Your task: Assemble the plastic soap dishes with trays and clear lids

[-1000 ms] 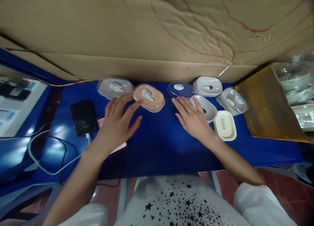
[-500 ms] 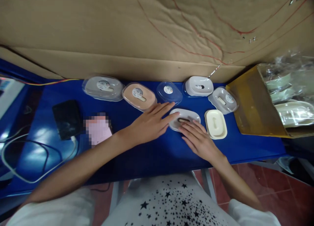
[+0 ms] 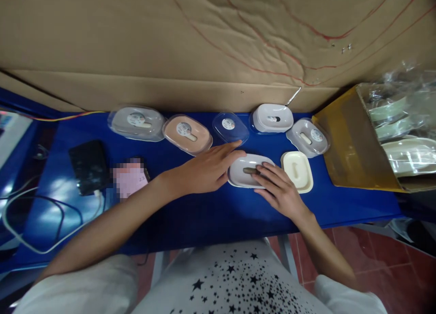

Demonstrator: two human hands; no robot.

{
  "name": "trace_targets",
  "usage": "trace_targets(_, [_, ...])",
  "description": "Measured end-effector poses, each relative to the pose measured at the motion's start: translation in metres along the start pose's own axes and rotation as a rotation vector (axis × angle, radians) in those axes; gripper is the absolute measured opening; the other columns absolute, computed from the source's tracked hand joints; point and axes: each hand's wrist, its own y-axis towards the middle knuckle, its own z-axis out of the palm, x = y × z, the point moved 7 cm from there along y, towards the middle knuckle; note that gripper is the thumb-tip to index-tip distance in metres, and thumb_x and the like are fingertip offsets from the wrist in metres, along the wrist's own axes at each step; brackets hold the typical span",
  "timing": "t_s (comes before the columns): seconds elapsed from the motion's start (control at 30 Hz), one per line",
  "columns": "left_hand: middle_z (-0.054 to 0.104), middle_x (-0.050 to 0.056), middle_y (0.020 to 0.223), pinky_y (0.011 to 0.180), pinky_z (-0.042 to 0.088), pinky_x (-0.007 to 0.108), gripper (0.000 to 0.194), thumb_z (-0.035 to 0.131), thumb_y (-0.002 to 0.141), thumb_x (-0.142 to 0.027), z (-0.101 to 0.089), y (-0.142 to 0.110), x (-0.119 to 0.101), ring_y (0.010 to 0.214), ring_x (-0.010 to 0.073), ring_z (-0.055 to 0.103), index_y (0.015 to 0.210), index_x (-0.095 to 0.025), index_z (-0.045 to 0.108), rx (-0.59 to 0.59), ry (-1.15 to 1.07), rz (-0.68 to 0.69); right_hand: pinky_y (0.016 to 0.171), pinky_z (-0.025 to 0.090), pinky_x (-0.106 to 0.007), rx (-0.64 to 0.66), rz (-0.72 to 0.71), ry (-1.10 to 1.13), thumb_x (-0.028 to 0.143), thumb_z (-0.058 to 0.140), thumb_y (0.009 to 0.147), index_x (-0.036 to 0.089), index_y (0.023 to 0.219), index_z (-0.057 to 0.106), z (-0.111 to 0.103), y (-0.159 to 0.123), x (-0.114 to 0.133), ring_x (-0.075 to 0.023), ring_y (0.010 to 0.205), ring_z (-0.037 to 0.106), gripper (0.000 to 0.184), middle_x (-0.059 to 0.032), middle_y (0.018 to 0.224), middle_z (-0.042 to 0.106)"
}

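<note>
A pale grey-lilac oval plastic dish (image 3: pixel 240 175) lies on the blue table between my hands. Along its middle is a small brownish elongated piece (image 3: pixel 251 171). My left hand (image 3: pixel 204 168) is open, its fingers stretched across the dish's upper left edge. My right hand (image 3: pixel 279 189) lies over the dish's right side with fingers extended; the fingertips are at the right end of the brown piece. Whether they pinch it does not show. Just right of that hand is a cream rectangular tray (image 3: pixel 304 175), partly covered by it. A clear lid with a round sticker (image 3: pixel 235 127) rests behind the dish.
Along the back stand a grey lidded box (image 3: pixel 122 125), a peach one (image 3: pixel 173 134), a white one (image 3: pixel 284 116) and another grey one (image 3: pixel 318 146). A carton (image 3: pixel 340 146) of bagged dishes is at right. Left are a black device (image 3: pixel 86 164), cable and pink item (image 3: pixel 131 180).
My left hand has drawn slightly left. The dish has shifted a little left and down, and the brown piece now shows in its middle. My right hand stays over its right side.
</note>
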Motion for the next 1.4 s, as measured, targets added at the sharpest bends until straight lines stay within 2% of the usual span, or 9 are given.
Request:
trace_targets(0.2, [0.04,0.027,0.173,0.127,0.049,0.059,0.066,0.071,0.103,-0.028,0.025,-0.012,-0.016,0.162,0.0391,0.045,0.16,-0.017,0.039,-0.028,-0.041,-0.077,0.121,0.055,-0.066,-0.161,0.277,0.059,0.028,0.069,0.107,0.03,0.157,0.062,-0.022,-0.009,-0.02,-0.0334,0.145,0.064,0.051,-0.0116,0.15,0.071])
trace_targets(0.33, [0.055,0.023,0.162,0.122,0.053,0.062,0.034,0.074,0.104,-0.023,0.06,-0.036,-0.036,0.156,0.0414,0.052,0.135,-0.018,0.063,0.056,0.11,-0.059,0.122,0.054,-0.062,-0.176,0.305,0.031,0.025,0.068,0.108,0.027,0.154,0.064,-0.023,-0.005,-0.022,-0.0316,0.144,0.065,0.046,-0.0122,0.148,0.072])
trace_targets(0.43, [0.057,0.021,0.159,0.115,0.06,0.057,0.017,0.068,0.107,-0.02,0.064,-0.067,-0.045,0.147,0.0377,0.06,0.123,-0.018,0.066,-0.051,0.116,-0.14,0.122,0.054,-0.057,-0.129,0.246,0.024,0.024,0.07,0.107,0.025,0.154,0.063,-0.014,-0.003,-0.01,-0.0299,0.146,0.063,0.047,-0.012,0.149,0.072])
trace_targets(0.67, [0.035,0.027,0.173,0.111,0.064,0.058,0.073,0.079,0.101,-0.023,0.059,-0.125,-0.049,0.154,0.041,0.052,0.163,-0.024,0.04,-0.352,0.042,-0.366,0.129,0.045,-0.051,0.075,-0.065,-0.065,0.028,0.071,0.107,0.02,0.146,0.069,0.025,-0.002,0.056,-0.0265,0.145,0.063,0.04,-0.009,0.149,0.074])
trace_targets(0.8, [0.026,0.026,0.179,0.121,0.054,0.063,0.082,0.08,0.098,-0.015,0.065,-0.123,-0.044,0.165,0.0447,0.037,0.167,-0.024,0.038,-0.264,0.022,-0.31,0.133,0.039,-0.047,0.061,-0.107,-0.074,0.026,0.072,0.106,0.019,0.141,0.072,0.034,-0.004,0.076,-0.024,0.141,0.066,0.036,-0.0084,0.144,0.077])
trace_targets(1.0, [0.039,0.028,0.174,0.121,0.052,0.066,0.069,0.082,0.098,-0.022,0.066,-0.111,-0.033,0.159,0.0449,0.046,0.158,-0.018,0.05,-0.088,0.057,-0.23,0.132,0.039,-0.05,0.127,-0.094,-0.146,0.025,0.072,0.106,0.017,0.144,0.07,0.047,-0.021,0.082,-0.027,0.146,0.063,0.039,-0.0116,0.151,0.072])
trace_targets(1.13, [0.045,0.028,0.17,0.12,0.052,0.065,0.065,0.082,0.098,-0.025,0.058,-0.109,-0.03,0.155,0.0445,0.051,0.155,-0.019,0.053,-0.072,0.097,-0.212,0.132,0.039,-0.05,0.142,-0.15,-0.092,0.038,0.06,0.113,0.022,0.152,0.064,0.04,-0.008,0.065,-0.0246,0.148,0.06,0.042,-0.0088,0.153,0.071])
trace_targets(1.27, [0.041,0.027,0.172,0.124,0.047,0.068,0.059,0.079,0.099,-0.031,0.044,-0.106,-0.018,0.159,0.047,0.045,0.152,-0.018,0.057,-0.068,0.143,-0.25,0.128,0.044,-0.053,0.072,0.024,-0.113,0.033,0.047,0.116,0.023,0.163,0.053,0.035,0.05,0.01,-0.0286,0.16,0.047,0.048,-0.0118,0.169,0.055])
trace_targets(1.4, [0.045,0.022,0.169,0.121,0.053,0.058,0.065,0.081,0.097,-0.039,0.035,-0.101,0.001,0.151,0.0415,0.055,0.154,-0.022,0.056,0.005,0.076,-0.232,0.132,0.033,-0.069,0.123,0.121,-0.169,0.047,0.054,0.112,0.023,0.161,0.054,0.059,0.106,-0.031,-0.0413,0.168,0.031,0.054,-0.0155,0.174,0.048])
